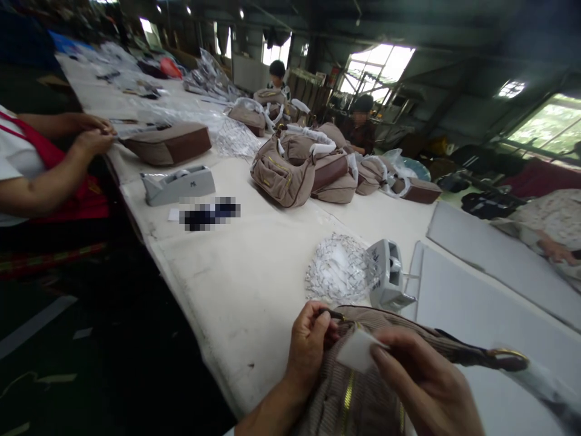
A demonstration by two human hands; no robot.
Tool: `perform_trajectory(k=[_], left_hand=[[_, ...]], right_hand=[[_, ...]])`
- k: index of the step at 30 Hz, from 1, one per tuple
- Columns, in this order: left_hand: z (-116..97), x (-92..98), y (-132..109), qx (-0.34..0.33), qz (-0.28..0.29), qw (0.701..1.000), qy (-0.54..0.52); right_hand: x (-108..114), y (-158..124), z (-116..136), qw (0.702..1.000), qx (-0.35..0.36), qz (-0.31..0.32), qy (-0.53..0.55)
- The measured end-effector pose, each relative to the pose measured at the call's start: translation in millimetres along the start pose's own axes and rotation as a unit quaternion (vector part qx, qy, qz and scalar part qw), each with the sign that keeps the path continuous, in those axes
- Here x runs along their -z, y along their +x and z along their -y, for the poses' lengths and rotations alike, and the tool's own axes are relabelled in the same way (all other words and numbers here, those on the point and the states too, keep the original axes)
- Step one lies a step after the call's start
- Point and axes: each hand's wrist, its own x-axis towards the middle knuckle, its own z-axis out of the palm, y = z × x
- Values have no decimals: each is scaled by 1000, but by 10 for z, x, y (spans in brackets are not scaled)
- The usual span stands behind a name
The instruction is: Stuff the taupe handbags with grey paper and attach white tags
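A taupe corduroy handbag (331, 393) with gold zippers lies at the table's near edge, partly under my hands. My left hand (311, 339) is closed on a dark zipper pull at the bag's top edge. Between thumb and fingers of my right hand (422, 375) is a small white paper piece (358, 351), held just over the bag. The bag's strap (481, 354) runs off to the right, with a gold ring and clear wrap around its far part.
A grey tape dispenser (388, 275) stands beside a pile of white tags (338, 266). Finished-looking bags (290, 169) crowd the table's middle. Another dispenser (181, 183) sits near a co-worker's hands (97, 136) at left. Grey boards (476, 303) lie at right, near another person's hand (556, 248).
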Motion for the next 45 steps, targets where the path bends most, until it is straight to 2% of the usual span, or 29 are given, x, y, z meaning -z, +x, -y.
perform_trajectory(k=[2, 4, 6, 9, 12, 14, 17, 20, 22, 26, 32, 36, 41, 45], left_hand=[[-23, -11, 11, 35, 27, 999, -30], [-39, 24, 42, 64, 46, 996, -48], [-48, 84, 79, 94, 60, 991, -69], [-67, 159, 110, 124, 79, 983, -114], [-97, 172, 117, 93, 94, 985, -111], [-103, 155, 127, 64, 85, 991, -78], [-70, 146, 152, 73, 63, 994, -49], [-8, 193, 173, 91, 56, 994, -24], [25, 255, 185, 95, 51, 994, -6], [29, 421, 233, 86, 41, 995, 34], [-47, 639, 305, 72, 44, 989, 122], [-86, 728, 316, 65, 55, 984, 157], [-95, 802, 330, 46, 61, 978, 193], [-94, 788, 335, 21, 69, 972, 224]], right_hand=[[-112, 298, 110, 995, 45, 44, -76], [-223, 485, 118, 985, 67, 38, -153], [-310, 562, 61, 974, 73, 13, -215], [-383, 572, -32, 959, 76, 19, -272], [-389, 575, -67, 950, 67, 34, -303], [-349, 609, -65, 945, 76, 42, -316], [-234, 721, -46, 909, 117, 53, -396], [-131, 865, -15, 844, 68, 164, -506], [-106, 937, 9, 822, 30, 240, -515], [-137, 1001, 47, 828, 20, 268, -493], [-261, 1084, 53, 807, 9, 281, -520], [-304, 1093, 24, 818, 6, 268, -508], [-251, 1019, -24, 857, 15, 237, -458], [-225, 1004, -36, 864, 26, 243, -441]])
